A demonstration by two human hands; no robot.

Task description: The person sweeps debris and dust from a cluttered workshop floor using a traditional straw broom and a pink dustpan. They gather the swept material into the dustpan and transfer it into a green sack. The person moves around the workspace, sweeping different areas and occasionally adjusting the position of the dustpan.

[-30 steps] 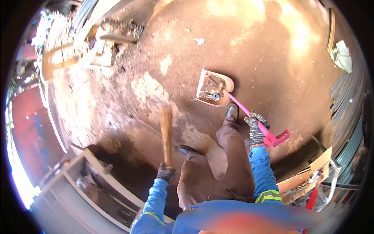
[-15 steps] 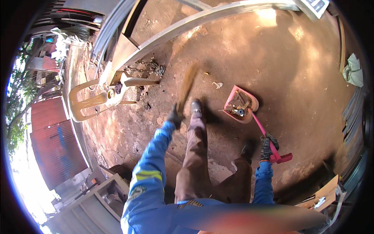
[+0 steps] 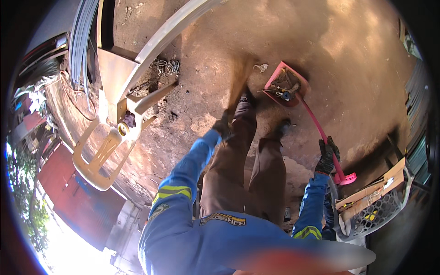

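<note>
My left hand (image 3: 223, 129), in a dark glove, is closed round the upper end of a tan broom (image 3: 238, 85). Motion smears its bristles, which spread over the dirt floor ahead of my left foot. A small pale scrap (image 3: 261, 68) lies between the bristles and a pink long-handled dustpan (image 3: 313, 116). With my gloved right hand (image 3: 327, 156) I grip that handle near its top. Resting on the ground, the pan holds dry brown debris (image 3: 283, 83) and a round blue-and-white piece (image 3: 286, 96).
At the left a beige plastic chair (image 3: 103, 156) lies tipped over, beside a long metal beam (image 3: 169, 39). A metal chain (image 3: 167, 67) is on the ground there. Cardboard (image 3: 373, 188) rests on a grey chair (image 3: 371, 217) near my right arm.
The broom and my left hand have swung right, bringing the bristles closer to the scrap and dustpan. My feet are closer together, and the whole view has shifted.
</note>
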